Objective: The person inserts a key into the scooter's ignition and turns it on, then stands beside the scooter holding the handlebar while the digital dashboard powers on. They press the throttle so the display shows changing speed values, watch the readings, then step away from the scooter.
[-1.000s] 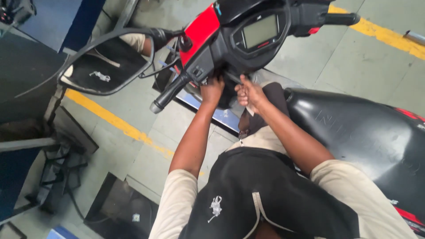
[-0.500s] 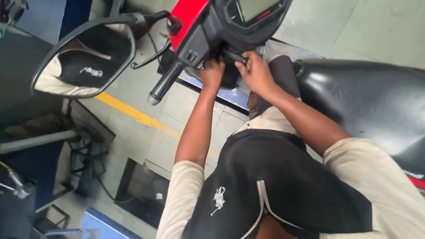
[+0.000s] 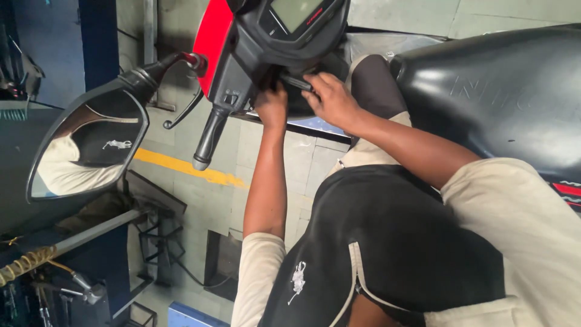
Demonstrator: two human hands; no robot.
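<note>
Black handlebar panel [image 3: 260,66], red cowl [image 3: 213,42]

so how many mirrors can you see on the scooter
1: a black-framed rounded mirror at the left of the picture, beside the black rubber handlebar grip. The other side of the handlebar is out of frame, so a second mirror may be hidden.

— The floor [image 3: 387,18] is grey concrete, laid in slabs, with a worn yellow painted line [image 3: 187,169] crossing it.

— And the left side sits in shadow: a blue upright post [image 3: 97,42], dark metal frames [image 3: 151,242], a grey bar [image 3: 91,230].

— A coiled yellow hose [image 3: 24,266] hangs at the lower left, light is dim and flat.
</note>
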